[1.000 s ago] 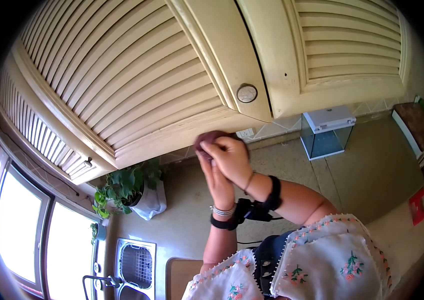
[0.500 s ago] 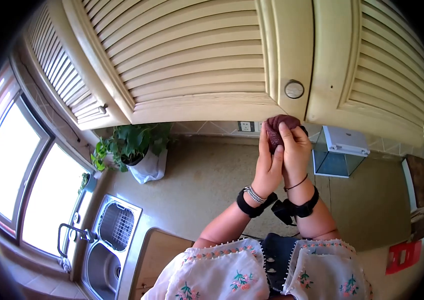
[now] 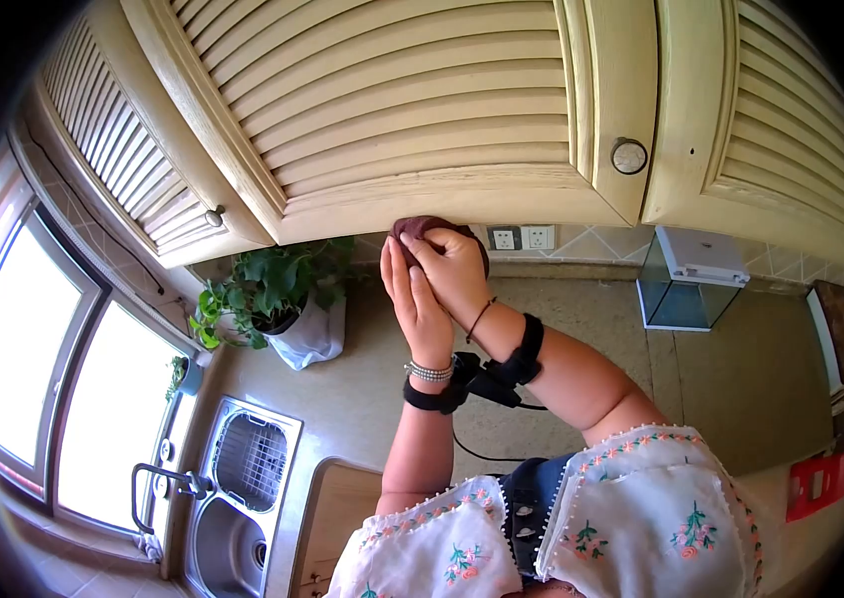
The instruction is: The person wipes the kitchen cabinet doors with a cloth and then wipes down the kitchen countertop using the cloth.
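**Dark red cloth bunched between my hands, held up off the counter**

I have the dark red cloth (image 3: 424,225) gathered in a wad, grasped in my right hand (image 3: 457,277), its thumb and fingers bent around it. My left hand (image 3: 418,317) rests against the right with its fingers nearly straight; whether it also pinches the cloth I cannot tell. From this view the wad shows at the lower edge of the louvred cabinet door (image 3: 412,110); I cannot tell whether they touch.

As far as I can judge, the gathering up is done: the cloth is off the counter (image 3: 571,344) and compact, neither spread out nor put down. How much is left I cannot tell, as my fingers hide most of it.

Near the counter's back left corner stands the potted plant (image 3: 278,289); the glass tank (image 3: 686,289) is by the back edge, to my right. The sink (image 3: 251,463) is set in the left side, well apart from my hands.
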### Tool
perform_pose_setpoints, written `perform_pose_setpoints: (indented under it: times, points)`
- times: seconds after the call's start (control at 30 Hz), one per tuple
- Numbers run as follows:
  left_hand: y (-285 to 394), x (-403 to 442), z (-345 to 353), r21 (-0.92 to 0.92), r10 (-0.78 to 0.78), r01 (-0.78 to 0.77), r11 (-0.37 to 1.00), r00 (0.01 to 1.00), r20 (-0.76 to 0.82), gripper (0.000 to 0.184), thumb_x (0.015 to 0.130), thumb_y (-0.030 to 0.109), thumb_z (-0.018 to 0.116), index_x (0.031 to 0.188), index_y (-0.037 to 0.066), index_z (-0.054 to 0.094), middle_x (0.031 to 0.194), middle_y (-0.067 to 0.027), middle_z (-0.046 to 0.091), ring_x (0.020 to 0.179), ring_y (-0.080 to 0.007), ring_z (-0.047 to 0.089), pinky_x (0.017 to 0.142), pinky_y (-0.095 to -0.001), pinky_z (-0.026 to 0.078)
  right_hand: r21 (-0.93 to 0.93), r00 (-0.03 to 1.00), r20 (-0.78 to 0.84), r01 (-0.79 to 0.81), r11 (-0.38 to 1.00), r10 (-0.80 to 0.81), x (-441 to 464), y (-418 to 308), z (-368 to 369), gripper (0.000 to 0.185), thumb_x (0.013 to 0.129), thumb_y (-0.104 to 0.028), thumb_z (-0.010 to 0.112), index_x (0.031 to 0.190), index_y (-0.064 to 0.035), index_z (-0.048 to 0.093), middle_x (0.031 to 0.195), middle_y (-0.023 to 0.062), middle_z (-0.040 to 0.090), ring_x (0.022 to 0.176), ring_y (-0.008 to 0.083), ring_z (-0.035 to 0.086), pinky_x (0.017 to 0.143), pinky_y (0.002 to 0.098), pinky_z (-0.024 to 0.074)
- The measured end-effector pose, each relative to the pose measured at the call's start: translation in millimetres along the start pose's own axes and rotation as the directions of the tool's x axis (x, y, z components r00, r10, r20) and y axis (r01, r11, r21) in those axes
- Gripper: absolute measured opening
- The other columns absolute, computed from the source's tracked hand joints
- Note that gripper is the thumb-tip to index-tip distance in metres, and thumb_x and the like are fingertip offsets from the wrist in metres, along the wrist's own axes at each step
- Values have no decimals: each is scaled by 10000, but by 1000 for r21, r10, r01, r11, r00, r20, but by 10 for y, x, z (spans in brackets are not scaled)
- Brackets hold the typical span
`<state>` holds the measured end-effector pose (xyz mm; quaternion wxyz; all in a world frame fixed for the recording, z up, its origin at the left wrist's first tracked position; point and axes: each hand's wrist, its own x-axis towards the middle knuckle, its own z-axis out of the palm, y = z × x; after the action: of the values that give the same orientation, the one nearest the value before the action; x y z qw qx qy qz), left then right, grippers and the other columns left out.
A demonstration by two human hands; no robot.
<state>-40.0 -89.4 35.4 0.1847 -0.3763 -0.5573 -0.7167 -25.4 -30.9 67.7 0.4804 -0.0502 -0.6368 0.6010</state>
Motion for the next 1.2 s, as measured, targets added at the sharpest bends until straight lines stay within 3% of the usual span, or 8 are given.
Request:
perform_pose_setpoints:
  times: [0.1, 0.23, 0.37, 0.53, 0.8, 0.9, 1.03, 1.2]
  points:
    - [35, -51, 101, 76, 76, -78, 994, 997, 30, 410, 947, 60, 369, 1346, -31, 404, 1397, -150, 369, 1277, -248, 366, 1066, -336, 269, 14, 999, -40, -11, 1000, 12, -34, -22, -165, 196, 832, -171, 650, 773, 16, 657, 640, 97, 637, 557, 106, 543, 534, 269, 442]
    - [245, -206, 386, 73, 152, -164, 984, 978, 143, 413, 917, 33, 399, 1319, -53, 430, 1355, -193, 405, 1260, -305, 387, 1058, -358, 289, 56, 987, -163, -1, 998, 10, -140, -99, -638, 174, 856, -147, 642, 772, 4, 650, 652, 14, 620, 588, 53, 511, 527, 224, 419]
    - [439, -326, 606, -29, 194, -193, 981, 947, 256, 438, 916, 40, 415, 1344, -50, 396, 1387, -206, 356, 1271, -326, 376, 1059, -361, 290, 141, 975, -221, -1, 990, 32, -214, -336, -922, 133, 864, -125, 637, 799, -9, 650, 713, 3, 628, 637, 46, 522, 558, 205, 424]
    - [382, -306, 543, -56, 186, -178, 982, 948, 259, 438, 915, 33, 419, 1344, -49, 395, 1388, -207, 355, 1270, -329, 382, 1059, -359, 292, 112, 976, -216, 6, 994, 18, -198, -279, -911, 143, 865, -133, 642, 803, -5, 649, 746, 12, 638, 668, 52, 536, 591, 208, 436]
    - [-79, 47, -27, 134, 147, -145, 980, 989, -5, 405, 932, 26, 397, 1331, -40, 418, 1336, -183, 427, 1233, -289, 417, 1038, -345, 315, -109, 1000, 0, -6, 994, 6, 28, -10, -34, 232, 837, -196, 665, 762, 24, 660, 607, 60, 628, 554, 65, 525, 516, 248, 431]
    - [-156, 138, -115, 64, 91, -89, 994, 996, -25, 387, 945, 37, 386, 1322, -33, 432, 1325, -165, 433, 1225, -269, 425, 1025, -334, 328, -54, 1000, 2, 16, 998, -16, 44, 64, 143, 215, 835, -181, 660, 773, 25, 662, 626, 75, 638, 563, 72, 534, 525, 250, 440]
    - [-53, 46, 26, 170, 137, -129, 977, 990, -33, 384, 930, 34, 397, 1303, -37, 451, 1319, -176, 435, 1226, -289, 423, 1029, -339, 328, -74, 999, 43, -24, 997, 27, 15, -1, -63, 210, 834, -172, 661, 763, 26, 655, 631, 65, 634, 577, 71, 531, 533, 248, 440]
    - [226, -233, 419, 91, 168, -180, 979, 978, 126, 449, 870, -42, 419, 1319, -42, 433, 1309, -218, 424, 1220, -342, 426, 1017, -360, 355, -49, 979, -205, -18, 999, 8, -182, -198, -654, 179, 857, -162, 649, 782, 1, 652, 714, 11, 636, 641, 62, 527, 580, 220, 437]
